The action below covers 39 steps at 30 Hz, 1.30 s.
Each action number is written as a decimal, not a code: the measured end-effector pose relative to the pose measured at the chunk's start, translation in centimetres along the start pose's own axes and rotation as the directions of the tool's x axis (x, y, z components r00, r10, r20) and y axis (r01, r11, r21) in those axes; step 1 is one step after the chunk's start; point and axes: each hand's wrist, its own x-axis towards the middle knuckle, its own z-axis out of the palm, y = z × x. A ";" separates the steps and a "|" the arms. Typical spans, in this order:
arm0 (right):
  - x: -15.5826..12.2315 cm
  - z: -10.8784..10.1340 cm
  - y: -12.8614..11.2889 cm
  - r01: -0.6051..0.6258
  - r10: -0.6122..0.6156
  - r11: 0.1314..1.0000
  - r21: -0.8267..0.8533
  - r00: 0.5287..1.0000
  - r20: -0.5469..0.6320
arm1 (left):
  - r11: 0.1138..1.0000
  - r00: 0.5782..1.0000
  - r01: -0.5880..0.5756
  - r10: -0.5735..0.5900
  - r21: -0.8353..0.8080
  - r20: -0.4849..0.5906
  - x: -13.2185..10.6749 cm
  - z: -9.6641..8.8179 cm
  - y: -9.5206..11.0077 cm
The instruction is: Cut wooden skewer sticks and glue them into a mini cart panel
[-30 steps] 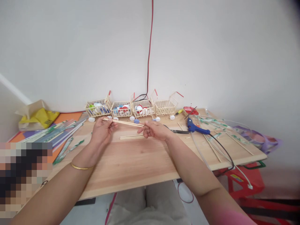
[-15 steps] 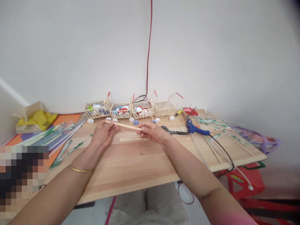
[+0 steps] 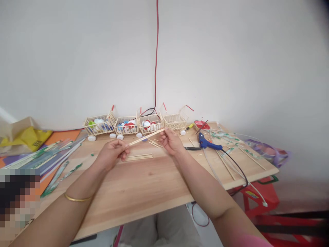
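Above the wooden table, thin pale wooden sticks (image 3: pixel 146 137) slant up to the right between my hands. Fingertips of my left hand (image 3: pixel 113 153) pinch their lower left end, and those of my right hand (image 3: pixel 171 141) pinch the upper right end. Just below lies a small row of similar sticks (image 3: pixel 140 157) on the tabletop. A few more loose sticks (image 3: pixel 155 143) lie beside my right fingers. Scissors (image 3: pixel 193 148) are partly hidden behind my right hand.
Along the wall stand several little stick-built carts, one (image 3: pixel 99 125) filled with colourful bits. A blue glue gun (image 3: pixel 209 142) with a black cord lies right, near wrappers and a red dish (image 3: pixel 202 125). Plastic-wrapped sticks (image 3: pixel 60 151) and a yellow bag (image 3: pixel 31 139) are left.
The sticks have swung from sloping down rightward to sloping up rightward. My left hand has lowered and my right hand risen. The view has shifted slightly, and more loose sticks show on the table.
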 end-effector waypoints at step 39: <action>0.7 -0.6 1.2 0.045 -0.047 0.999 -0.023 0.990 -0.130 | 0.812 0.942 -0.233 0.325 0.536 -0.084 -0.1 0.2 -0.2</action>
